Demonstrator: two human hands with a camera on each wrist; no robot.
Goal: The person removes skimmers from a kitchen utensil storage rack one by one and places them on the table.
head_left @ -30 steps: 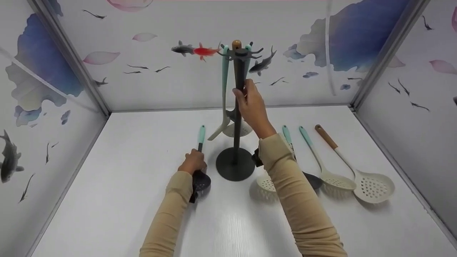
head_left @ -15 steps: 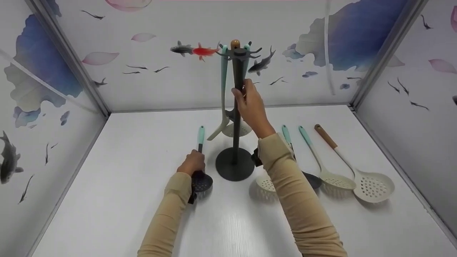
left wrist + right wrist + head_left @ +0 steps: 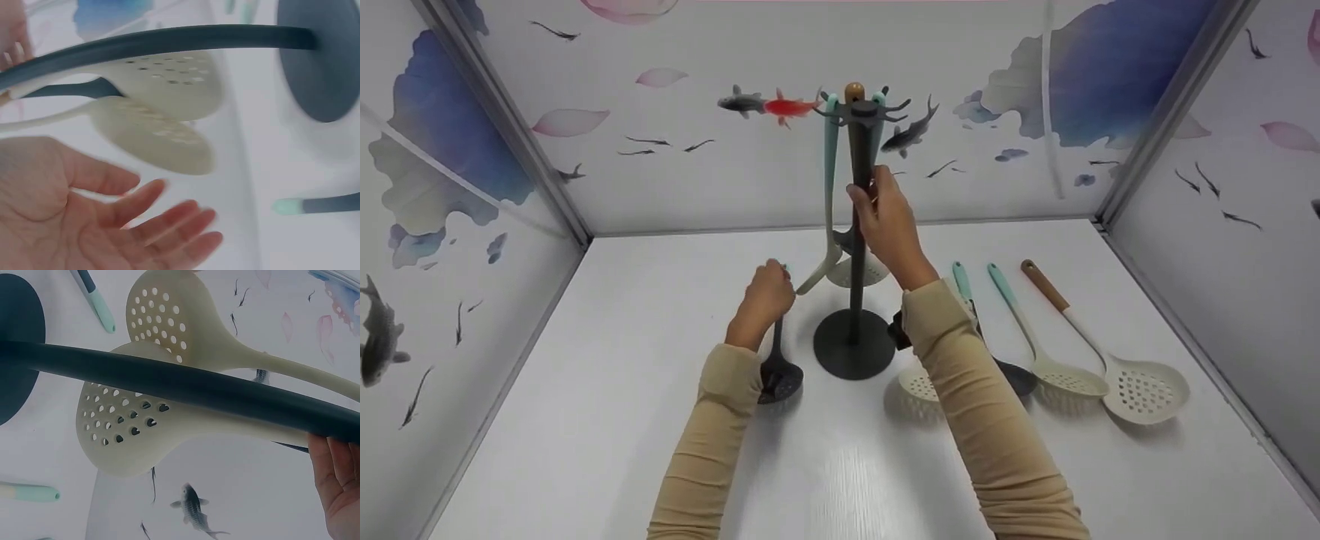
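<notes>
A dark utensil stand with a round base stands mid-table, tall and upright. My right hand grips its pole partway up, thumb on the near left side; in the right wrist view, fingers lie against the pole. Cream perforated skimmers and a dark utensil hang from the hooks. Left of the base, a dark slotted ladle with a turquoise handle end lies on the table. Over its handle is my left hand; the left wrist view shows it relaxed, holding nothing, apart from the ladle's handle.
Right of the stand lie a cream slotted ladle and a dark utensil, both partly hidden by my right arm. Farther right are a turquoise-handled cream skimmer and a brown-handled one. Printed panels surround the table.
My left hand has come off the dark slotted ladle's neck and moved forward, toward the handle end. The ladle has hardly shifted. My right hand has kept its grip on the stand.
</notes>
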